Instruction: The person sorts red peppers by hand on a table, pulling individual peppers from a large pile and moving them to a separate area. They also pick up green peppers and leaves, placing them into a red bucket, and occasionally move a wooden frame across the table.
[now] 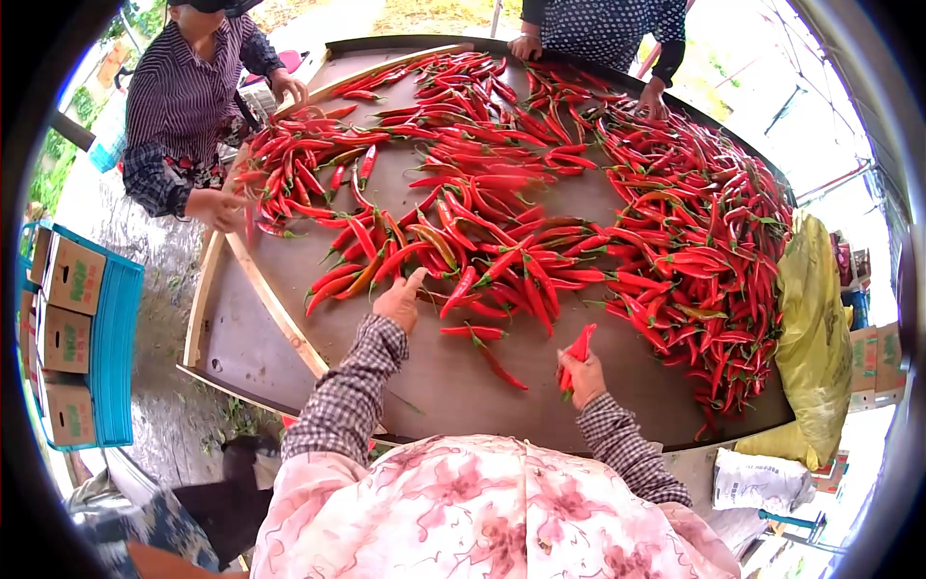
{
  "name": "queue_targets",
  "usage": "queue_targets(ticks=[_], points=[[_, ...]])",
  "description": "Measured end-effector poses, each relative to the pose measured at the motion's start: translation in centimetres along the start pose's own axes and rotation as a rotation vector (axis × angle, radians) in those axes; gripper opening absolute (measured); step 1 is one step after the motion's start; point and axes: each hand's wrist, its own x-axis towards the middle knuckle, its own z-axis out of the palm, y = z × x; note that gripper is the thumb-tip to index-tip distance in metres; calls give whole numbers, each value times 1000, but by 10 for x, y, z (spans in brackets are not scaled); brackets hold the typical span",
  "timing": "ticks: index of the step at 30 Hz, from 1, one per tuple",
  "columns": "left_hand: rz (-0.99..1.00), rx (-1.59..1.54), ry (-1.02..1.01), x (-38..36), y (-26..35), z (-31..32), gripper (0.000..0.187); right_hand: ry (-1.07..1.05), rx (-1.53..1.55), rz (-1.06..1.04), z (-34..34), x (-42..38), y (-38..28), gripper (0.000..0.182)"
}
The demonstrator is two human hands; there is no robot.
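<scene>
A large pile of red chili peppers [540,183] covers a brown sorting table [434,372]. My left hand [399,301] reaches forward with fingers apart, its tips touching the near edge of the chilies and holding nothing. My right hand [582,378] is closed around a small bunch of red chilies [578,349] just above the table's near part. A single chili [498,365] lies loose between my hands. Checked sleeves and a floral apron cover my arms and front.
A person in a striped shirt [183,96] handles chilies at the table's left edge. Another person's hands [526,45] rest on the far rim. A yellow sack [815,328] hangs at the right. Cardboard boxes [68,338] in a blue crate stand at left.
</scene>
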Motion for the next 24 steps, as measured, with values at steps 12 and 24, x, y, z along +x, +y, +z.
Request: queue_targets(ticks=[12,24], points=[[295,-166,249,-15,-73,-22,7,17,76,121,-5,-11,20,16],[-636,-1308,39,-99,-34,11,26,33,233,227,-2,5,4,14]])
